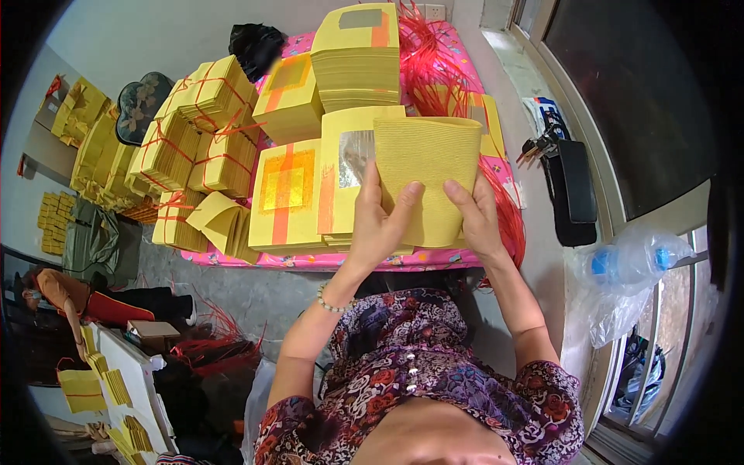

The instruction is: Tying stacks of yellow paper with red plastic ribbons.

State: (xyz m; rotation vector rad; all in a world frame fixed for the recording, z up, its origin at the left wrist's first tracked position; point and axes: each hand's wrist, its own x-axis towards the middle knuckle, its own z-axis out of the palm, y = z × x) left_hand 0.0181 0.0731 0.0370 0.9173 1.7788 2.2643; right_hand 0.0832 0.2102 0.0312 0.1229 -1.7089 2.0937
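I see 1 folded yellow paper wad [430,174], L hand [380,225] & R hand [474,217] both clamped on it, 4 loose stacks [356,66] behind, tied bundles [209,97] left

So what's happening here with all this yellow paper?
A person holds a thick sheaf of yellow paper upright in both hands, the left hand and the right hand gripping its lower edge. It is raised over a pink-covered table that bears loose stacks of yellow sheets and bundles tied with red string. Loose red strings lie behind.
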